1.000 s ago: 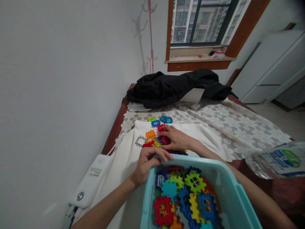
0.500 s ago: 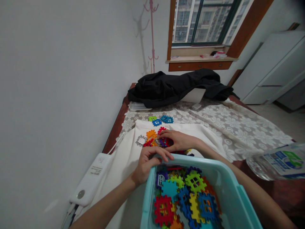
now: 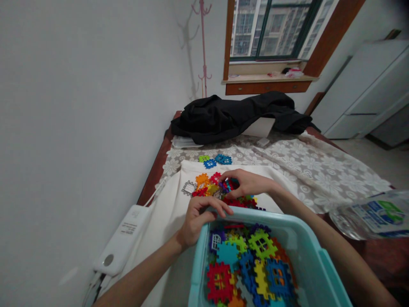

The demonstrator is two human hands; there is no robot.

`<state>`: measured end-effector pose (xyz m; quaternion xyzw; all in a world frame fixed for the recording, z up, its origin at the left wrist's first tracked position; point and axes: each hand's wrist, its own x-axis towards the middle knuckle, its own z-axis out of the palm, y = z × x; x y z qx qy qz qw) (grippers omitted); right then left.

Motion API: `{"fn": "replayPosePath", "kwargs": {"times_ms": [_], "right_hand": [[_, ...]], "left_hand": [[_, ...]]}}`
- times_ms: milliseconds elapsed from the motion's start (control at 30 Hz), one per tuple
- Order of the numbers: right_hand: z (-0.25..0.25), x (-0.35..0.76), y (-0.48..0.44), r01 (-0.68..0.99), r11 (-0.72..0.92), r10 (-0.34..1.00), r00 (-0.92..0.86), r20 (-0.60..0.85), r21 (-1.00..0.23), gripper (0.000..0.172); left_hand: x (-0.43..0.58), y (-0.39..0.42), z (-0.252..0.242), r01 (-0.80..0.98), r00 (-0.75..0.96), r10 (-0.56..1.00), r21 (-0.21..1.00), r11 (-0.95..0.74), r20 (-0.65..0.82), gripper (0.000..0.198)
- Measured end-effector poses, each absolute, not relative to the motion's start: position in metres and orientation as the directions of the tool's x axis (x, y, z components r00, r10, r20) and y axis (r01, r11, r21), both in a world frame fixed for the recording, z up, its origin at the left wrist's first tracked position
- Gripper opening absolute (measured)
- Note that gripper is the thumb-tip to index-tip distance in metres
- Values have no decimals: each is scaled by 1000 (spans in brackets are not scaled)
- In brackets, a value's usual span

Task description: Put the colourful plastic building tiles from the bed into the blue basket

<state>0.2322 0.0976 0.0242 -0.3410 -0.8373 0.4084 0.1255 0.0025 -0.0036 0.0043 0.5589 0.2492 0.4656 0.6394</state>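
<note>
My left hand (image 3: 198,219) grips the far left rim of a turquoise plastic bin (image 3: 313,264), fingers curled over the edge. The bin holds several coloured interlocking tiles (image 3: 249,264). Just beyond the bin, my right hand (image 3: 247,183) has its fingers closed around a bunch of tiles (image 3: 228,187) lifted off the loose pile (image 3: 207,189) on a white cloth (image 3: 159,221). Red and orange tiles lie under and beside that hand.
Three loose tiles (image 3: 217,160) lie farther back on the lace tablecloth (image 3: 303,166). A black garment (image 3: 236,117) covers the far end of the table. A white power strip (image 3: 123,241) sits at the left edge, a plastic bottle (image 3: 370,215) at the right.
My right hand has gathered tiles from the pile and risen slightly, its fingers now closed around them. My left hand has stayed on the bin's rim.
</note>
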Motion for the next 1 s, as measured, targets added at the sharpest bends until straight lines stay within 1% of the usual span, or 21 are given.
{"fn": "replayPosePath", "kwargs": {"times_ms": [100,200,333,400,467,600,667,733,867,933,1000], "right_hand": [[33,242,101,401,435,673,-740,-5,-806,46],[45,255,102,320,399,668,-744,33,-859,47],[71,269,88,166,376,609,-786,108,-912,50],[85,271,76,90,398,528,-836,148,-913,52],[97,267,63,36,416,414,-897,153,-909,54],[107,252,42,-13,409,148,-986,80,-912,66],[107,246,37,-29,401,63,-996,59,-915,71],[108,244,35,-22,400,63,-997,52,-916,68],[112,248,35,17,385,134,-990,38,-923,51],[111,250,35,8,352,114,-993,34,-936,48],[106,250,35,-7,290,49,-999,22,-957,48]], "left_hand": [[2,-3,5,-318,444,872,946,-62,207,22],[2,-3,3,-327,446,870,943,-59,209,22],[3,-3,2,-333,439,876,942,-49,200,20],[4,-3,3,-338,439,879,941,-31,186,18],[4,-3,3,-332,430,885,943,-27,176,18],[4,-3,1,-314,373,908,947,-72,193,21],[4,-4,0,-329,377,905,942,-70,199,20],[4,-4,1,-342,389,900,938,-56,196,21],[4,-5,3,-346,400,896,937,-48,194,20],[4,-4,3,-345,409,890,937,-53,201,19],[4,-4,3,-337,415,887,940,-58,203,18]]}}
